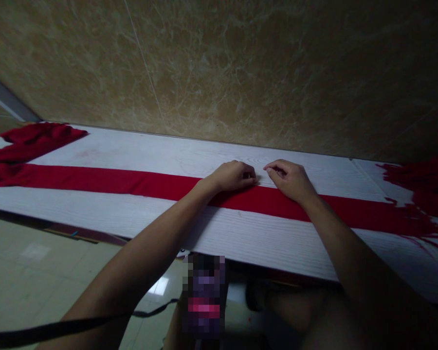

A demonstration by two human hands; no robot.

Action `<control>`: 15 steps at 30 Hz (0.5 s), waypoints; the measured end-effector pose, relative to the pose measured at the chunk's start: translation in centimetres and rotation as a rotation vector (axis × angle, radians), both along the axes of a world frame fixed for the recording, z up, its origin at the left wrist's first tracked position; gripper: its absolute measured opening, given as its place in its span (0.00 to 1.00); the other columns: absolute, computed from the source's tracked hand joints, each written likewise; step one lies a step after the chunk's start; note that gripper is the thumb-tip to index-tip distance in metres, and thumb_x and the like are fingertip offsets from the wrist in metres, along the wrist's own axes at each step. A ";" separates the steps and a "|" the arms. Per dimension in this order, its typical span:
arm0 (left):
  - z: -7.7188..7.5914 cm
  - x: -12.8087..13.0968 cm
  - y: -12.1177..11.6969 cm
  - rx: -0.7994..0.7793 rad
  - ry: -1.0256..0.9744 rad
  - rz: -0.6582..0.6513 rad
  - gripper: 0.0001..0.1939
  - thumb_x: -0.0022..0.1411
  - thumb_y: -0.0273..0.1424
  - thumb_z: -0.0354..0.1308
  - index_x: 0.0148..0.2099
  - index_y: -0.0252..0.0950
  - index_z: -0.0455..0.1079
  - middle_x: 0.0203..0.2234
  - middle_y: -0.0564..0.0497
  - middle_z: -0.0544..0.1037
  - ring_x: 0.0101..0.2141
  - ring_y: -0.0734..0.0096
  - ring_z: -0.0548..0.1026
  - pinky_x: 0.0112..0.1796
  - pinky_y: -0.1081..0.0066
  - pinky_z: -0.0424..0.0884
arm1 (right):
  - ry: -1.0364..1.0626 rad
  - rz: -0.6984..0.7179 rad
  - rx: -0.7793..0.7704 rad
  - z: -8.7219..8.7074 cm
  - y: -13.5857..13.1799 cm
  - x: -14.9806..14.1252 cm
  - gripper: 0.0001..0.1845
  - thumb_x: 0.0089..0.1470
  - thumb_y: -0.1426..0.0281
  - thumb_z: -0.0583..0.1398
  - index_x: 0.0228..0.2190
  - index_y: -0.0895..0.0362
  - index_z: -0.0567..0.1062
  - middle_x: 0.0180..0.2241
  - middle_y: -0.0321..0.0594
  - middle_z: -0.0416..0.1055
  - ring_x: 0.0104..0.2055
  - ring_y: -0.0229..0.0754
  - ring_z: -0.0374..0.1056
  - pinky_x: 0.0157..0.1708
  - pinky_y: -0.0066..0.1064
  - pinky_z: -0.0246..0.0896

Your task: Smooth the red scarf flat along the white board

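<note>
A long red scarf (105, 181) lies stretched flat along a white wood-grain table (263, 243), running left to right. My left hand (232, 176) rests on the scarf's far edge near the middle, its fingers curled and pinching the cloth. My right hand (290, 180) sits just to its right, also curled, fingertips pinched at the same far edge. The two hands are a small gap apart. The scarf's right end shows a red fringe (419, 228).
A bunched heap of red cloth (29, 138) lies at the table's far left corner. More red fringed cloth (427, 182) is piled at the far right. A beige marble wall (219, 68) stands directly behind the table. Tiled floor (25, 262) and a black strap (58, 328) show below.
</note>
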State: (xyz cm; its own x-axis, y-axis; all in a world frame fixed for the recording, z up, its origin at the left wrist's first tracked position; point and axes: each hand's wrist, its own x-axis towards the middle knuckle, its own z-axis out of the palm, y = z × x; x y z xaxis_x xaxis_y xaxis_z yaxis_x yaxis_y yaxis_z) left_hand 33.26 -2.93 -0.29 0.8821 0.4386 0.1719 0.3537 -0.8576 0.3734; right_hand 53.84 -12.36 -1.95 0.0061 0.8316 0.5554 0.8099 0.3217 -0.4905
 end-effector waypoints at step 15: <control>-0.2 0.1 0.0 0.008 0.003 0.015 0.12 0.71 0.34 0.61 0.50 0.36 0.82 0.41 0.46 0.84 0.37 0.64 0.79 0.36 0.71 0.66 | 0.017 -0.040 -0.017 -0.1 -0.1 0.1 0.10 0.57 0.68 0.59 0.33 0.54 0.82 0.29 0.40 0.78 0.27 0.42 0.66 0.30 0.33 0.61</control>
